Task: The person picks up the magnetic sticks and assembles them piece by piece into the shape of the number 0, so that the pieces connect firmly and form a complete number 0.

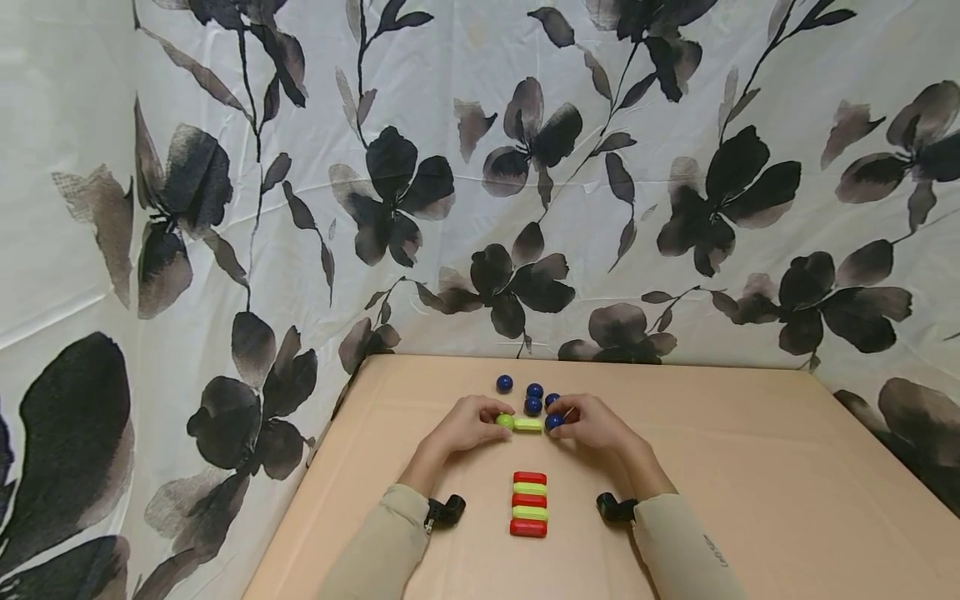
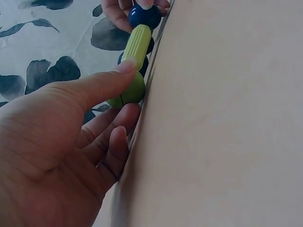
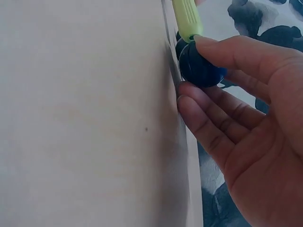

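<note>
Ribbed yellow-green plastic rod, judged light, stiff, best gripped mid-length, was positioned between smooth green ball pinched by left hand and glossy dark-blue ball pinched by right hand.

Table: one; tan top, straight far edge. Cloth: white, creased, hung behind the table and down its left side; printed with black and grey-brown flowers, thin stems, leaves. Light: soft, faint shadows on the table.

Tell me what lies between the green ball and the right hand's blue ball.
A green rod, seen in the head and left wrist views.
</note>
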### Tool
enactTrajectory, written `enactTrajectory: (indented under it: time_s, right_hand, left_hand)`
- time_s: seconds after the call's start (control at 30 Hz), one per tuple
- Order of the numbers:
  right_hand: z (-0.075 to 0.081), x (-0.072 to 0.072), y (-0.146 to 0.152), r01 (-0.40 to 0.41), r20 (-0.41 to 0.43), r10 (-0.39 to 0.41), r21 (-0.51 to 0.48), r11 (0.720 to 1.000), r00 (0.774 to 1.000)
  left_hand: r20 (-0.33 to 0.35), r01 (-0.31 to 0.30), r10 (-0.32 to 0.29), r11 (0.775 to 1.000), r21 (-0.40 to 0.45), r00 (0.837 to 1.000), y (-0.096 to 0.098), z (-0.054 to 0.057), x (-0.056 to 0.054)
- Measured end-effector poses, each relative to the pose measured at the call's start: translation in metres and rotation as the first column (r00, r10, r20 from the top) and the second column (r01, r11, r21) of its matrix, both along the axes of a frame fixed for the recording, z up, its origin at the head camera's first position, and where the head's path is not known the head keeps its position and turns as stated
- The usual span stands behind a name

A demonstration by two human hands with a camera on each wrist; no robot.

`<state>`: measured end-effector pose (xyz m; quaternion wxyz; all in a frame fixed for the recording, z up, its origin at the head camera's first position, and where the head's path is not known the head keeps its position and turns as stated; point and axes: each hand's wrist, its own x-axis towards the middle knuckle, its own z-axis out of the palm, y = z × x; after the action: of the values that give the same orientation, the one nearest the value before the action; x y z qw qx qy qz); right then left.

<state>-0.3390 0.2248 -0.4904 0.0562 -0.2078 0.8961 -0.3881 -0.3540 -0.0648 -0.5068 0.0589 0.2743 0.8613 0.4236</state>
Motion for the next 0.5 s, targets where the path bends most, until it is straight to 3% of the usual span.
enactTrajectory:
  time_s: [0.5]
  right_hand:
    - [-0.0044, 0.0012, -0.0008, 0.041, 0.023, -0.042, 0.007, 0.999, 0.999]
  left_hand:
    - [0.044, -0.035, 0.033, 0.999, 0.042, 0.998, 0.0013, -0.0049, -0.002]
